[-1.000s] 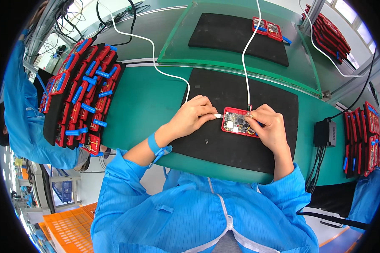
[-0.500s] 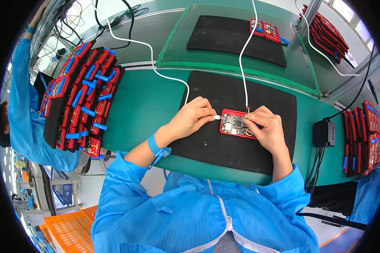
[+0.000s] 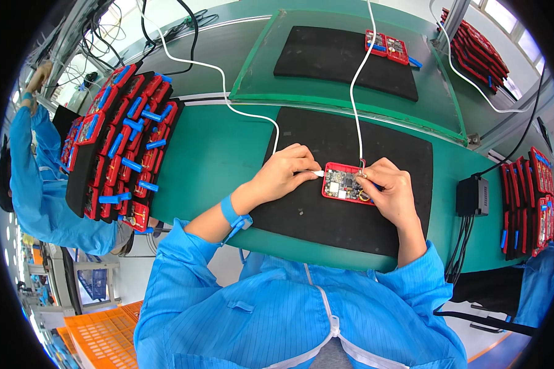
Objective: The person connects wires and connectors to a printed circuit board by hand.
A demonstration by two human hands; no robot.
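Board, long axis left to right, lies toward the right edge of the mat, between left hand, pinching a plug, and nearer right hand, pinching a cable.

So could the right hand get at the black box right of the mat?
Likely yes: the right hand would have to leave the circuit board, but only black mat and green bench seem to separate it from the box.
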